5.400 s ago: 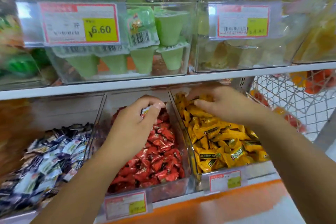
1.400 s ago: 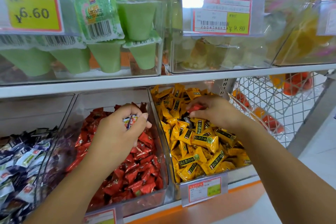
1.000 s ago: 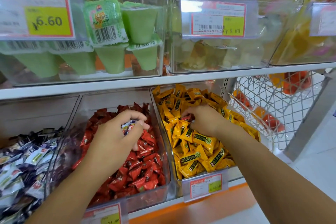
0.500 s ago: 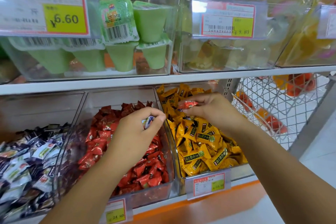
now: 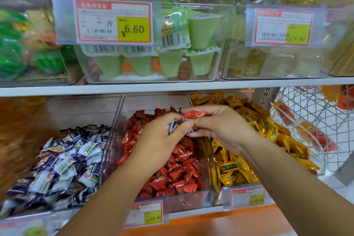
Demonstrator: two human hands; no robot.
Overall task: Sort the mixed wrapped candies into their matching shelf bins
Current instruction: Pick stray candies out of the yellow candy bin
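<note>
from the head view, both hands meet in the middle of the frame, over the back half of the red bin [image 5: 153, 101]. the right hand [image 5: 222, 128] has thumb and forefinger closed on a red candy [image 5: 194, 114], with the rest of the fingers curled underneath. the candy's long axis runs nearly left to right across the frame, its right end tipped a little up, and its left twist end almost touches the left hand's fingertips.

the left hand [image 5: 161, 142] is curled too, pinching a blue-and-white candy [image 5: 172, 128] between thumb and fingers. a purple wrapper end [image 5: 192, 130] pokes out between the two hands, and i cannot tell which hand has it.

what matters next, as i judge it, is that the red candy hangs straight above its own kind. the red pile lies directly below and toward the bottom of the frame from the right fingers, so letting go there should land it where it belongs. the yellow bin [image 5: 210, 151] sits just to the right of that hand, near enough that a drift rightward could spoil the drop. the left hand's candy belongs in the blue-and-white bin [image 5: 76, 109] at lower left, one wall over, and the left hand is the nearer one to it.
</note>
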